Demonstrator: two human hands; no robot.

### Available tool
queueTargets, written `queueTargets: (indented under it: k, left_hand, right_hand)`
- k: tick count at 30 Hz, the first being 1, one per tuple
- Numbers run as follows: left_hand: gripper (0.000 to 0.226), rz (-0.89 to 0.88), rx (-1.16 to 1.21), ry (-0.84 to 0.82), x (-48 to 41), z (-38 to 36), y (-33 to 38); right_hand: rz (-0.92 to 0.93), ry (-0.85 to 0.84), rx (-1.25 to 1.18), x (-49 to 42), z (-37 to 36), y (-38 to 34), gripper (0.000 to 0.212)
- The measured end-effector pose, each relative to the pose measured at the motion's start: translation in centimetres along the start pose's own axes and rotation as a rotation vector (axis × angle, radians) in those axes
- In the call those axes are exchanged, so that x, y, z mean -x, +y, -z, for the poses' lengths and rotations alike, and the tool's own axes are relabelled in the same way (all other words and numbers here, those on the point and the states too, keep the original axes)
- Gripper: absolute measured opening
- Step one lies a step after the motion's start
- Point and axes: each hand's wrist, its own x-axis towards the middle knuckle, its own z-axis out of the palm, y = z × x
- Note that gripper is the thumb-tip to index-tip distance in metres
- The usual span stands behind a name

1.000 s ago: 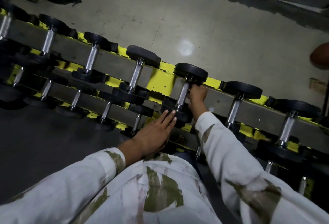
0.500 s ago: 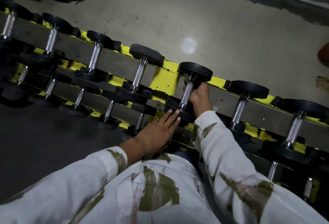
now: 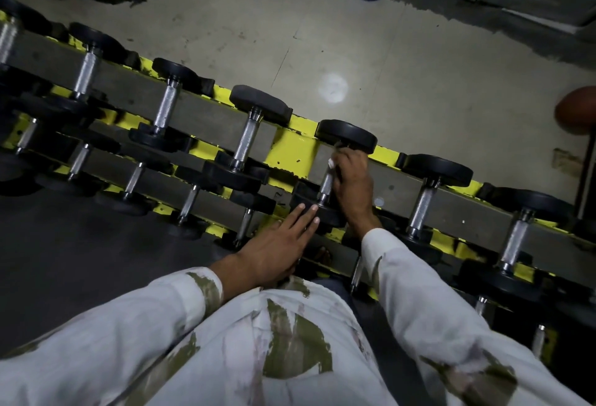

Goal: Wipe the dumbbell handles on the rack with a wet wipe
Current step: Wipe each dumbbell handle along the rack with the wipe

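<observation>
Centre frame, on yellow-and-grey rack, R hand curls round knurled steel dumbbell handle w/ white wet wipe pressed to it; L hand flat, fingers straight, on round black head.

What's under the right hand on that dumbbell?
A scrap of white wipe peeks out beside the right hand, against the steel handle. The hand covers the rest of the wipe and the handle's upper part.

A shiny knurled metal handle joins matt black heads.
</observation>
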Motion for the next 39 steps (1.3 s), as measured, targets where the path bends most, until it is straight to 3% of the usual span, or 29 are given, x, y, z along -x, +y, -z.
queueTargets:
  k: [3,6,12,17,22,24,29,33,37,39]
  left_hand:
    - [0.088,0.002,-0.006,0.002,0.0,0.0,0.1]
    - [0.089,0.012,0.004,0.008,-0.1,-0.3,0.2]
    - [0.088,0.026,0.016,0.005,-0.2,-0.2,0.5]
    - [0.092,0.050,0.022,0.014,-0.2,-0.3,0.7]
    - [0.091,0.071,0.044,0.037,-0.3,-1.2,0.9]
    - [0.092,0.066,0.043,0.050,-0.4,-1.3,0.8]
    - [0.097,0.060,0.055,0.052,-0.3,-1.3,0.9]
    - [0.097,0.048,0.056,0.041,-0.4,-1.2,0.6]
    - [0.097,0.032,0.048,0.013,-0.3,-0.8,0.3]
    - [0.096,0.030,0.048,0.009,-0.3,-0.6,0.3]
  right_hand:
    - [0.136,-0.137,0.258,-0.6,1.1,0.3,0.043]
    - [0.231,-0.260,0.366,-0.8,1.4,0.4,0.053]
    - [0.504,-0.479,0.554,-3.4,2.2,-0.3,0.033]
    - [0.457,-0.631,0.734,-5.1,2.3,-2.9,0.025]
    - [0.480,-0.963,0.767,-4.3,0.8,-5.1,0.024]
    - [0.524,-0.954,0.731,-5.4,1.6,-4.5,0.020]
    - [0.590,-0.629,0.746,-5.1,2.8,-1.7,0.024]
    - [0.805,-0.682,0.663,-3.3,2.5,-1.2,0.022]
    - [0.718,-0.553,0.779,-5.7,3.9,-1.5,0.015]
    - [0.728,-0.588,0.774,-5.2,3.7,-1.9,0.018]
